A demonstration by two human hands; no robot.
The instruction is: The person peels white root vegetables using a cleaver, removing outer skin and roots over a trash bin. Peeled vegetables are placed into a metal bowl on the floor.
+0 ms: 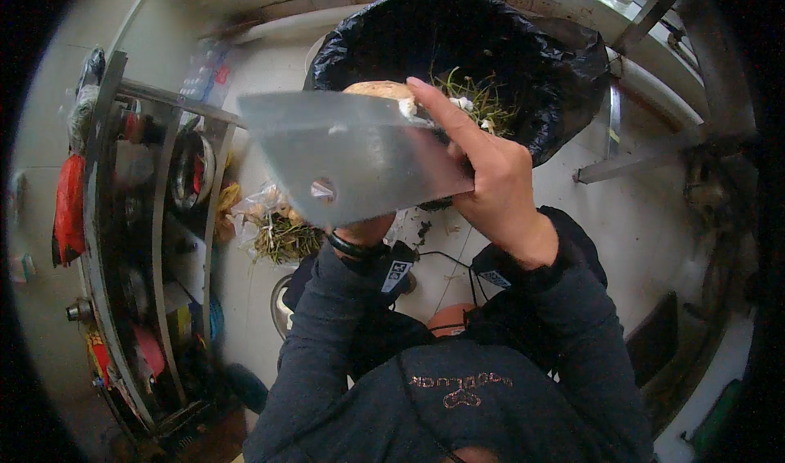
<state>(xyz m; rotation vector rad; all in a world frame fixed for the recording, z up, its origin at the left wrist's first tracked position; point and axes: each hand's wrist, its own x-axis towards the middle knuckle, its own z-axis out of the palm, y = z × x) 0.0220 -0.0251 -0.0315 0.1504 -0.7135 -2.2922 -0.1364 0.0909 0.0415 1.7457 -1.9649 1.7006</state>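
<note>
My right hand [490, 168] grips a broad metal cleaver [362, 156] at its handle end, index finger stretched along the upper edge. The blade has a round hole near its lower left corner. Behind its upper edge shows a pale brown, roundish food piece [374, 89] with a white patch. My left hand [368, 228] is mostly hidden under the blade; only the part by the wrist, with a dark band, shows, so its hold cannot be seen. Just beyond the hands stands a bin lined with a black plastic bag [552, 95], holding green stalks [484, 101] and white scraps.
A metal shelf rack [98, 174] with pans and bags stands at left. Beside it on the floor lie a clear plastic bag and green stalks [285, 239]. Dark scraps [423, 233] lie on the tiles between my legs. A metal frame leg [638, 156] stands at right.
</note>
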